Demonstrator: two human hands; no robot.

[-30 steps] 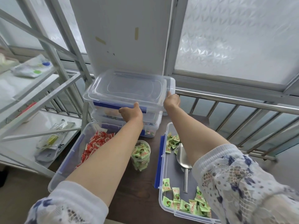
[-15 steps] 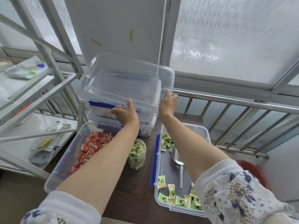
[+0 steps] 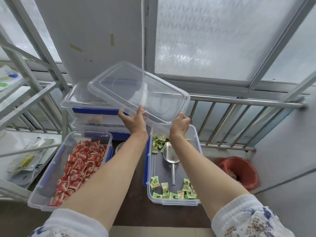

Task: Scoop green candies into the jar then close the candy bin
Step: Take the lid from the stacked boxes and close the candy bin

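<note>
Candies (image 3: 172,192) in green wrappers lie with a metal scoop (image 3: 169,157) in the open bin (image 3: 198,144) (right of the red-candy bin (image 3: 51,168)). Above, left hand (image 3: 133,119) and right hand (image 3: 179,126) grip a tilted clear lid (image 3: 136,91).

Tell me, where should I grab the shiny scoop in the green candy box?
Grip the metal scoop by its thin handle, coming from the near side. The handle points toward the person and lies clear on the green candy bin floor; the wide bowl end lies farther away, beside candies.
</note>
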